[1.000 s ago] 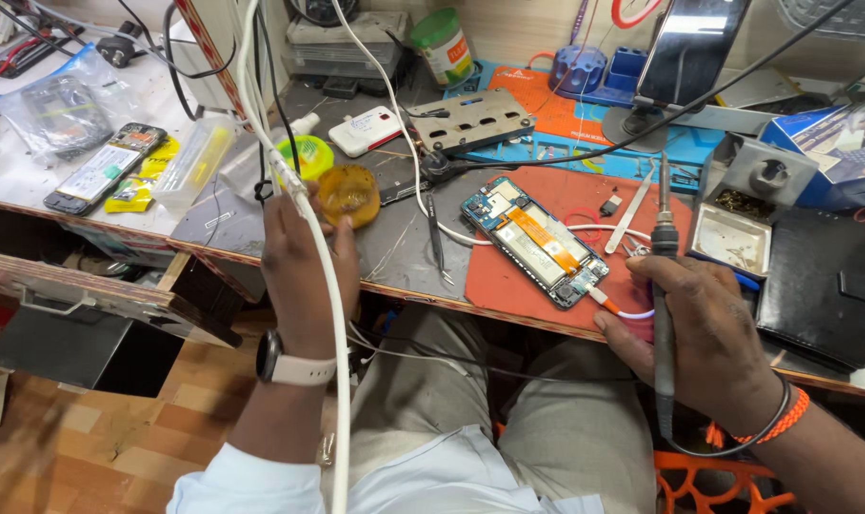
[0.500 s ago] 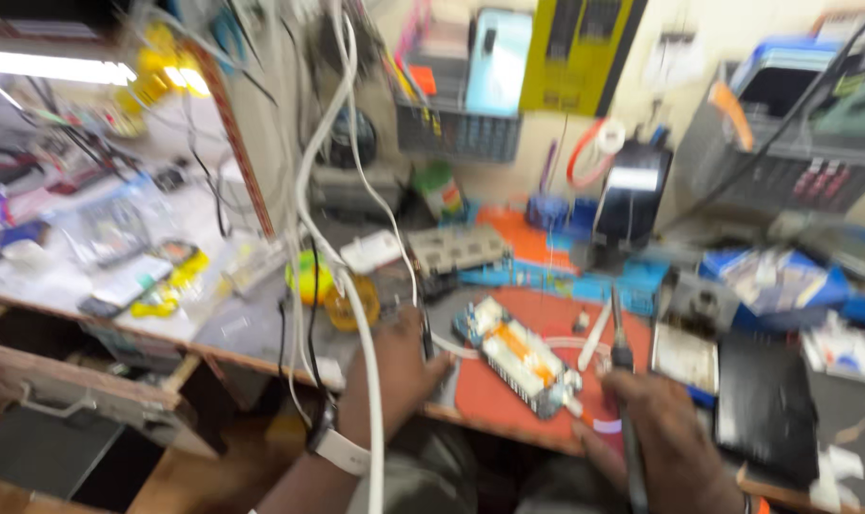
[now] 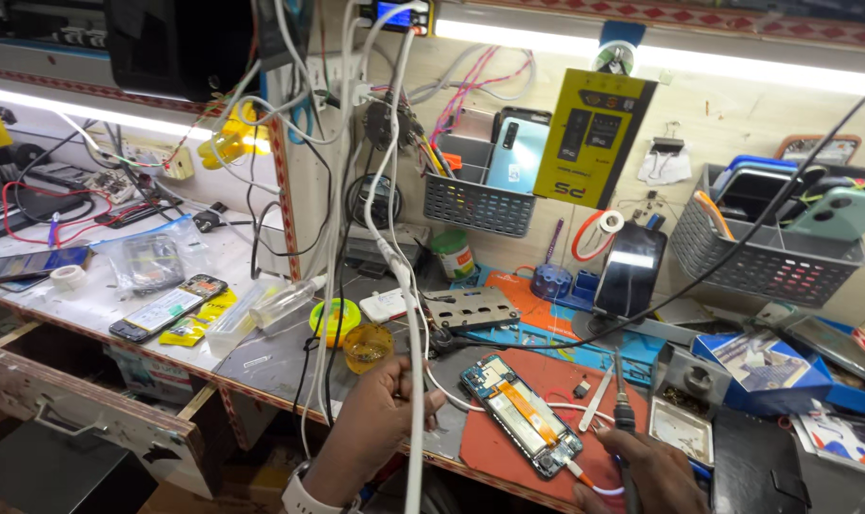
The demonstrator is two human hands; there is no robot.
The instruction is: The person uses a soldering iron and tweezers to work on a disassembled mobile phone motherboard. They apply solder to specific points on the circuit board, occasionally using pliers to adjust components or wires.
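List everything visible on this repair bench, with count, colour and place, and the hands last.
opened phone: one, blue frame with orange strip, on the red mat
red mat: one, bench front, right of centre
white cables: a bundle, hanging centre
amber cup: one, behind the left hand
wall baskets: two, grey, back wall, holding phones
blue box: one, bench right
intact phone: one, dark-edged, bench left
yellow card: one, back wall
soldering iron: one, dark, in the right hand
left hand: one, gripping the white cables, wrist with a watch
right hand: one, bottom edge, holding the soldering iron
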